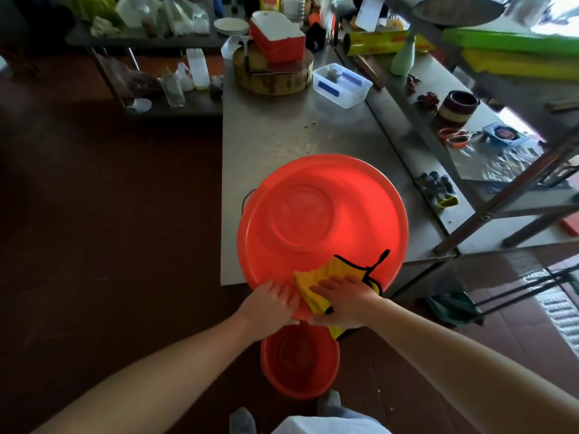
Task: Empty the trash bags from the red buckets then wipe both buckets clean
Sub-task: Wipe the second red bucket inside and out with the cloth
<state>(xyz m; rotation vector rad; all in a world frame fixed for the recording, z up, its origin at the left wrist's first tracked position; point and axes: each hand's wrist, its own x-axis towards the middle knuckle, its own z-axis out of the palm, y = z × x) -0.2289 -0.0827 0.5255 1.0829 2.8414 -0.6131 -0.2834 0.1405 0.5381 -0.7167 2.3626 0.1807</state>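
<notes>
Here the red bucket (344, 214) stands on the near corner of the steel table (266, 130), its near rim overhanging the table's edge towards the person and its mouth open to the camera, so the round base shows inside; a wire handle (246, 198) hangs at its left side. The yellow cloth (308, 283), edged in black with a black loop, lies against the near inner wall and drapes over the rim, with part of it hanging below. The right hand (347, 300) presses on the cloth, fingers straight and close together on the inner side, thumb tucked under the lip, so cloth and rim are pinched between them. The left hand (271, 303) holds the rim just beside it, fingers straight and together on the inner wall, thumb beneath the lip; the two hands nearly touch. Directly below them, on the dark floor, sits the second red bucket (282, 380), upright with nothing in it, close to the person's feet. Farther back on the table are a clear plastic container (341, 86) with blue parts, and a round wooden chopping block (272, 73) with a red-and-white cooler box (277, 39) on top. To the right, a lower steel shelf (419, 145) carries a dark red round jar (458, 108), orange-handled scissors (454, 137) and a pale green bottle (404, 59).
</notes>
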